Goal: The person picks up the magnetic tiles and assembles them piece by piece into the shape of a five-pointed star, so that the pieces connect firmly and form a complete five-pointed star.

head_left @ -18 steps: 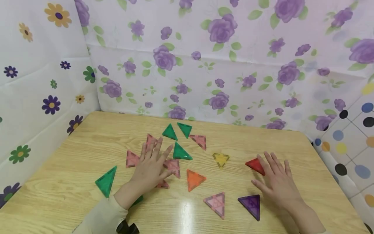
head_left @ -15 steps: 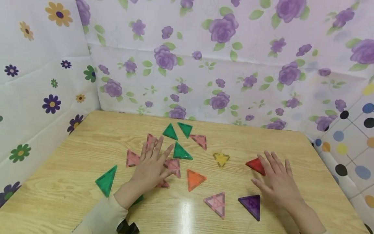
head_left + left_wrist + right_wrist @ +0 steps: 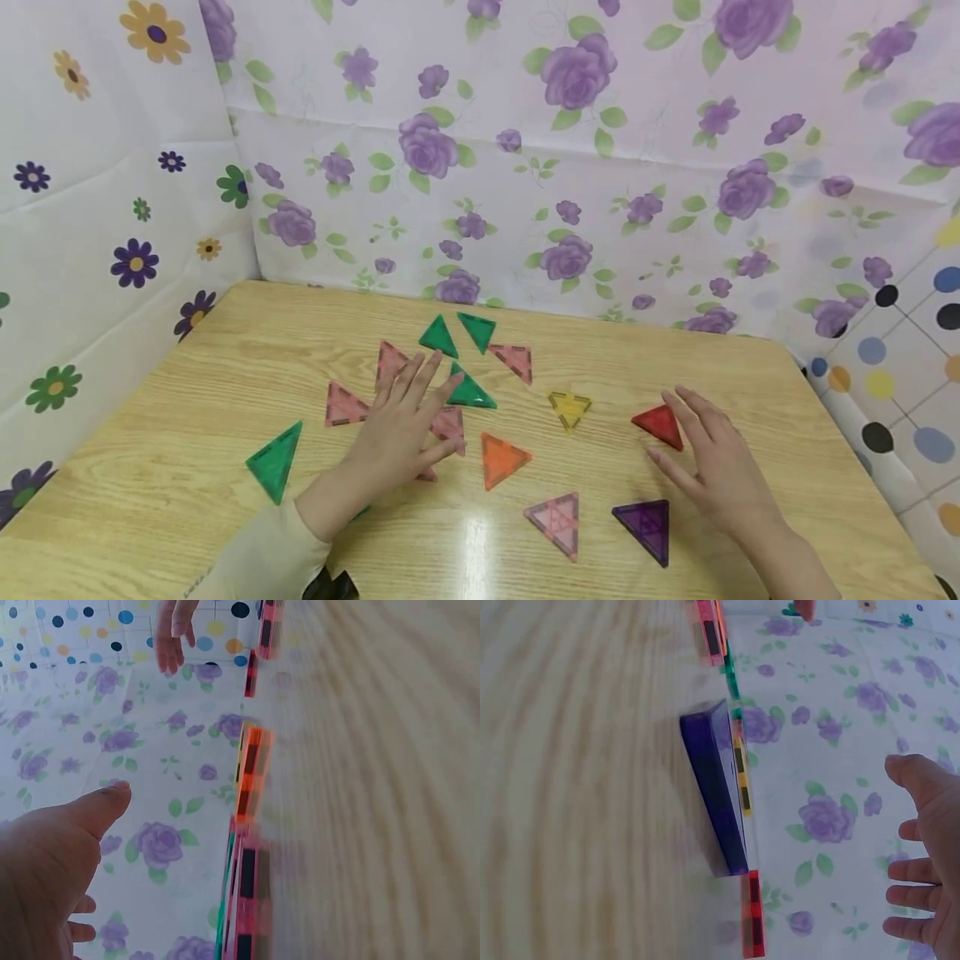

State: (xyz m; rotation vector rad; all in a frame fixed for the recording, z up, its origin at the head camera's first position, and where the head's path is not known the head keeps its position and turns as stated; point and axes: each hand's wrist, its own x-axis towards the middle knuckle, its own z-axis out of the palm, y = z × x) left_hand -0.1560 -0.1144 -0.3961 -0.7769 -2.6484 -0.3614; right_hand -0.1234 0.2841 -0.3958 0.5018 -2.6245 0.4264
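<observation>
Translucent triangular magnetic tiles lie scattered over the wooden table. My left hand hovers palm down with spread fingers over pink tiles, partly covering one pink tile near its thumb; another pink tile shows beside its fingers. Its fingertips overlap a green tile in the head view. In the left wrist view the left hand is raised above the tiles. On the right, my right hand holds nothing, its fingertips beside a red tile. A purple tile lies left of its wrist.
An orange tile, a yellow tile and a larger pink tile lie between the hands. One large green tile sits left of the left forearm. Smaller green and pink tiles lie farther back. Patterned cloths hang around the table.
My left hand has shifted a little to the right, uncovering more of the pink tiles on its left. The right hand's fingers have drawn closer together and back from the red tile. The tiles stay put.
</observation>
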